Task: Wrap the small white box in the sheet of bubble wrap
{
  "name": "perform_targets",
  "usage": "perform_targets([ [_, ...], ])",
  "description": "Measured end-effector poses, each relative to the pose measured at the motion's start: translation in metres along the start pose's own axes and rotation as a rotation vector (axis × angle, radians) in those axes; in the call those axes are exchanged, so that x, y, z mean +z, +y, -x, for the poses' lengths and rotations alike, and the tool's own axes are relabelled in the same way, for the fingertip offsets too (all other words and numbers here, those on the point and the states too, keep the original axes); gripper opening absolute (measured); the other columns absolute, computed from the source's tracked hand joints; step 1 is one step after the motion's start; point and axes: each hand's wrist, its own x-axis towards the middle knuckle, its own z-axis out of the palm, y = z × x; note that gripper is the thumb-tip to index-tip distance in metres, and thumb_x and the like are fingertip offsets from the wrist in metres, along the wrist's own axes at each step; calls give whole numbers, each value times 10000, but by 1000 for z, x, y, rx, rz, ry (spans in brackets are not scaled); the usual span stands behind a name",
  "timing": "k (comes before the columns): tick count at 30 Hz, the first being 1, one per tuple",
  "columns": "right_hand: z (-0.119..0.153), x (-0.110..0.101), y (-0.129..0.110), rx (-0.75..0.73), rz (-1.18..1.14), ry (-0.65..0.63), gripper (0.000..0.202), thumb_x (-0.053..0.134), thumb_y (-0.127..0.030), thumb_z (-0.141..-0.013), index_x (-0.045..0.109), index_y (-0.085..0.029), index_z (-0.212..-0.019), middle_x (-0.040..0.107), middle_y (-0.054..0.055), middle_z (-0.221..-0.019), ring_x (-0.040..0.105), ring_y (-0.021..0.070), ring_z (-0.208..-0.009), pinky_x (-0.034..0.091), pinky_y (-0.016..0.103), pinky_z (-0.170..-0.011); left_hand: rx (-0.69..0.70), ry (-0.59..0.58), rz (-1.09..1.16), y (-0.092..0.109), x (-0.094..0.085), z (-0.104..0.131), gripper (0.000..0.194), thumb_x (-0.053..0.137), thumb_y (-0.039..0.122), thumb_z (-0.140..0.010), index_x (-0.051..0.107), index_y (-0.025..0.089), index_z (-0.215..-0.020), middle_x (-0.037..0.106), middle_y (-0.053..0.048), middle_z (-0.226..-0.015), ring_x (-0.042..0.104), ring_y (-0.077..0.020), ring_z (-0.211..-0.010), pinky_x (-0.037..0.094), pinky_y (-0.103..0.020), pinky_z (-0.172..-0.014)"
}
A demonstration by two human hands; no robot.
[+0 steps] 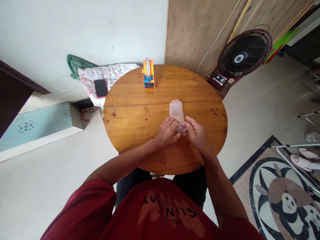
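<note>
A flat, pale pinkish, translucent packet (176,110) that looks like bubble wrap lies on the round wooden table (130,123). My left hand (167,132) is closed on its near end, fingers curled over the edge. From the other side, my right hand (196,132) pinches the same end between thumb and fingertips, its index finger stretched out above. Between the hands the film looks crumpled. My fingers hide part of this end, and I cannot see what the packet holds. Farther back stands an orange and blue tape dispenser (149,75) with a roll of clear tape.
A red-framed fan (243,58) stands at the right behind the table. To the left, a dark phone (101,88) lies on a white printed sack (86,75). A white wall (112,30) and a brown board (190,36) rise behind the table. A panda-patterned mat (265,186) covers floor at right.
</note>
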Motion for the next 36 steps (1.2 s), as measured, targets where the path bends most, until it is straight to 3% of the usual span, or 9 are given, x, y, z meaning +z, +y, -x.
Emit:
perform_targets([
  [4, 11, -2, -4, -40, -7, -45, 433, 400, -279, -955, 585, -169, -1330, 760, 126, -1135, 745, 234, -832, 587, 402, -817, -87, 74, 192, -2, -4, 2, 220, 553, 129, -724, 510, 201, -927, 603, -43, -829, 525, -207, -786, 480, -346, -736],
  [10, 19, 0, -8, -96, 66, -97, 482, 382, -200, -945, 504, -174, -1411, 719, 131, -1250, 738, 236, -948, 580, 427, -907, -259, 69, 412, -7, -5, 2, 185, 544, 101, -749, 529, 213, -896, 606, -23, -837, 573, -171, -807, 501, -306, -736],
  [13, 22, 2, -12, -94, 145, -105, 514, 390, -175, -928, 475, -156, -1435, 699, 151, -1282, 714, 272, -1061, 561, 462, -957, -273, 65, 391, -7, -2, 0, 95, 618, 180, -825, 532, 212, -850, 599, -5, -781, 556, -162, -768, 483, -309, -741],
  [16, 23, 4, -15, -83, 215, -95, 545, 399, -161, -919, 443, -169, -1462, 695, 150, -1290, 682, 299, -1139, 552, 482, -967, -289, 40, 326, -6, 1, -3, 167, 700, 254, -835, 540, 208, -820, 602, -4, -792, 547, -162, -780, 469, -313, -757],
  [21, 19, 3, -13, -99, 218, -84, 599, 389, -129, -889, 397, -152, -1487, 706, 138, -1276, 674, 311, -1137, 522, 532, -984, -301, -17, 286, -5, 3, -4, 131, 715, 181, -805, 588, 200, -827, 623, -29, -879, 562, -185, -868, 481, -337, -816],
  [24, 14, -1, -10, -82, 210, -99, 584, 388, -150, -884, 425, -127, -1466, 720, 143, -1245, 675, 336, -1117, 503, 581, -979, -288, -14, 273, -6, 4, -4, 124, 712, 144, -788, 604, 194, -822, 620, -33, -869, 565, -187, -860, 486, -340, -805],
  [30, 1, -15, 1, -84, 3, -145, 473, 417, -225, -935, 522, -197, -1395, 758, 95, -1164, 717, 255, -992, 548, 459, -930, -158, 21, 192, -8, 6, -1, 9, 653, 177, -850, 656, 184, -845, 610, -52, -867, 555, -182, -838, 486, -328, -780],
  [36, -15, -19, 19, -179, -6, -52, 238, 522, -275, -940, 719, -227, -1065, 757, 57, -993, 694, 210, -911, 536, 349, -832, -85, 10, 64, -11, 4, 0, 72, 639, 239, -862, 680, 191, -828, 614, -65, -898, 527, -186, -820, 456, -339, -774],
])
